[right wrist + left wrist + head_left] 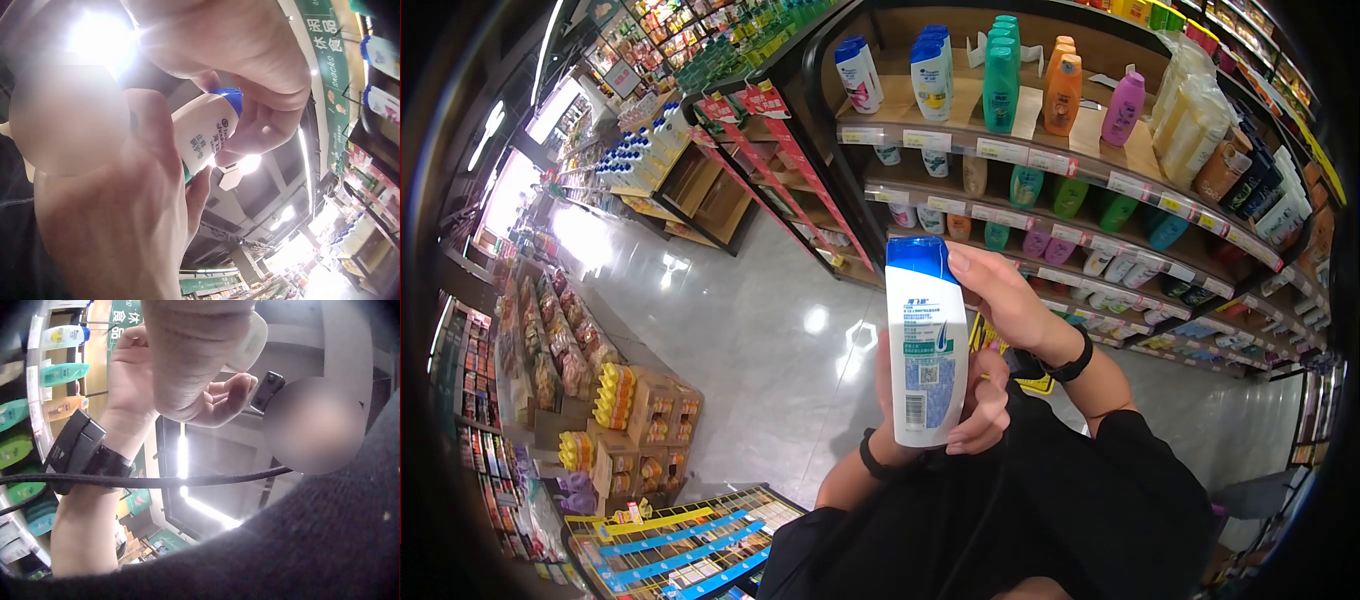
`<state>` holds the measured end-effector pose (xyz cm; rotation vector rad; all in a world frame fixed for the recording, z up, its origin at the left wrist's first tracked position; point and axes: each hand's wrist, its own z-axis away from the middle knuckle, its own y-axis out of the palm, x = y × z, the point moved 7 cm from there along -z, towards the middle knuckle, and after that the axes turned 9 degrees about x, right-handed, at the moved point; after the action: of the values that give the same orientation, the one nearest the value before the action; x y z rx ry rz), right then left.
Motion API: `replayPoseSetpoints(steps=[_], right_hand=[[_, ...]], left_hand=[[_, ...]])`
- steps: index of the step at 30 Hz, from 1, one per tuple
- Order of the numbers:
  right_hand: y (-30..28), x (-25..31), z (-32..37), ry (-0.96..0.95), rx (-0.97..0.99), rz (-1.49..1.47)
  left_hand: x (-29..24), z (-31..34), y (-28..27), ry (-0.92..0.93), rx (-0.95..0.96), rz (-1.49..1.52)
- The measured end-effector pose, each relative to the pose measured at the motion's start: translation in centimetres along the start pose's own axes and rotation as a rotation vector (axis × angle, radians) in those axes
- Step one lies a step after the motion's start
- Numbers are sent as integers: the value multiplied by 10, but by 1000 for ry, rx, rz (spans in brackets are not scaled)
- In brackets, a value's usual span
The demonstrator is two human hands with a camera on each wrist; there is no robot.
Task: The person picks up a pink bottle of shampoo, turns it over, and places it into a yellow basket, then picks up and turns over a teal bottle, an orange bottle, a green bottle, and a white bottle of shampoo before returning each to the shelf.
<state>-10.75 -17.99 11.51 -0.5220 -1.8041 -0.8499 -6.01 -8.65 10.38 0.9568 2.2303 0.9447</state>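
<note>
A white bottle with a blue cap (925,350) stands nearly upright in front of the body, its printed back label facing the head camera. My left hand (982,408) grips its lower part from behind, fingertips curled round the right edge. Up at the cap, my right hand (1005,295) holds the bottle, thumb against the edge just below the cap and its other fingers hidden behind. In the right wrist view the bottle's front (205,131) shows between both hands. The left wrist view catches only a pale piece of the bottle (251,345) behind my left hand (194,362).
Shelves with bottles in several colours stand ahead and to the right, including an orange bottle (1062,95) and a pink one (1123,108). Stacked cartons (655,410) are at left, a wire rack with blue strips (685,545) at lower left. Grey floor (790,350) lies between.
</note>
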Motion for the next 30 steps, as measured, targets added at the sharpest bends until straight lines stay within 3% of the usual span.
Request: replayPoseSetpoints(steps=[8,15,19,30], right_hand=[[2,-14,-18,53,3,-303],[3,-81,-18,375,-15,-617],[6,-78,-8,424,-110,-551],[-7,-96,-2,431,-108,-607]], left_hand=[[-8,10,-3,109,-193,-79],[-19,16,-8,168,-511,-161],[-21,10,-2,179,-407,-135],[-15,-1,-6,151,-411,-133]])
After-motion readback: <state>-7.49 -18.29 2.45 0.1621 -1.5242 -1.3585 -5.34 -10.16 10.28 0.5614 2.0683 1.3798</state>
